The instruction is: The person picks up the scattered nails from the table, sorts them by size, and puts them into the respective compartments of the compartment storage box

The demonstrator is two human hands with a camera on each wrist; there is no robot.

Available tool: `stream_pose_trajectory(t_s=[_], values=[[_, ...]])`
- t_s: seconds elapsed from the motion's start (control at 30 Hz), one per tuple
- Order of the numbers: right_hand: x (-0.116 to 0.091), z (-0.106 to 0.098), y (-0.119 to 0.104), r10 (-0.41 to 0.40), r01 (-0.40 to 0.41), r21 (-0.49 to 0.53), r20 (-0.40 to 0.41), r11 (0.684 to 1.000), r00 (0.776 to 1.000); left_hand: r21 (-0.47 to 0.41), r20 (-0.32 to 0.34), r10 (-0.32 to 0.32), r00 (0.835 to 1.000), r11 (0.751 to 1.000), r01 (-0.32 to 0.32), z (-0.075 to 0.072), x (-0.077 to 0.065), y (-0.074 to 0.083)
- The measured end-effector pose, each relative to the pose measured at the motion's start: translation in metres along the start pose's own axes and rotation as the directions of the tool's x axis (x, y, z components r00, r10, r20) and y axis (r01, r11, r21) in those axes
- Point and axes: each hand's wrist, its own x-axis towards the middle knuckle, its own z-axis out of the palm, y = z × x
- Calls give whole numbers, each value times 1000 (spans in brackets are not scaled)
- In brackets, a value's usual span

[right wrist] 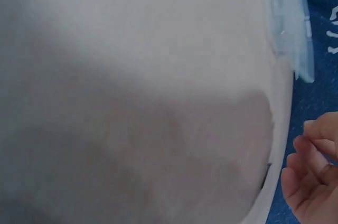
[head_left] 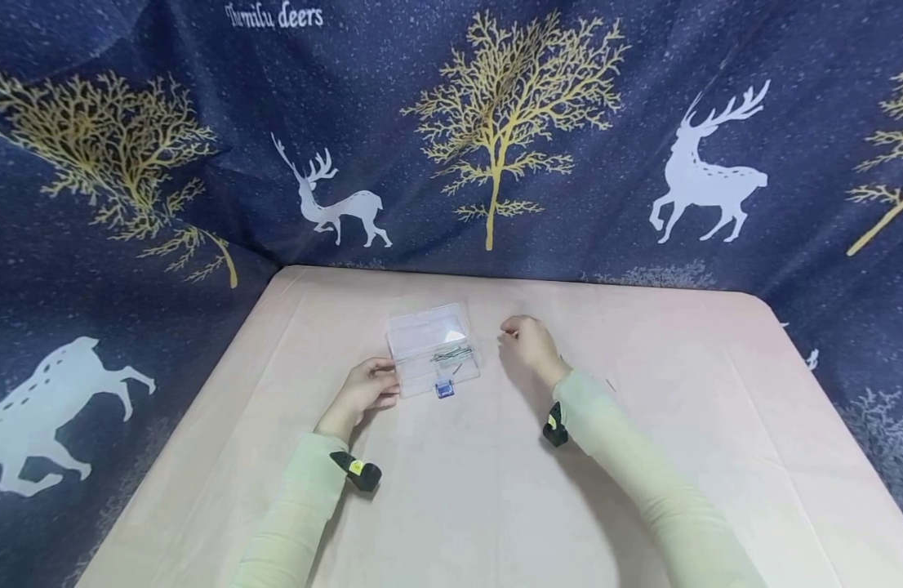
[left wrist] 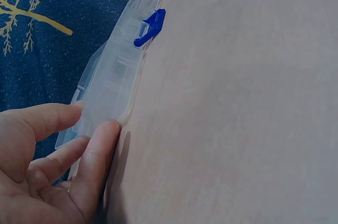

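Observation:
A clear plastic box (head_left: 420, 381) lies with its lid (head_left: 422, 327) raised at the back and a blue latch (head_left: 444, 389) at its front. My left hand (head_left: 371, 385) grips the box's left end, the thumb on one side and fingers below, as the left wrist view shows. Several thin dark pins (head_left: 451, 354) lie in the right part, with one short pin (head_left: 457, 369) apart from them. To the right of the box, above the table, my right hand (head_left: 528, 339) has thumb and forefinger brought together. Anything between these fingertips is too small to tell.
One thin pin (head_left: 611, 385) lies on the pink-covered table (head_left: 459, 490) right of the right forearm. A dark thin piece (right wrist: 266, 175) shows on the tabletop in the right wrist view. A blue cloth with deer and trees (head_left: 422, 122) hangs behind the table.

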Motion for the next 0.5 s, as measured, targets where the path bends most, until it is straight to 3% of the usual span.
stream_pose_trajectory(t_s=[0.5], values=[[2, 5, 18, -46, 43, -173, -13, 984, 999, -26, 9, -4, 1000, 1000, 4, -2, -2, 0]])
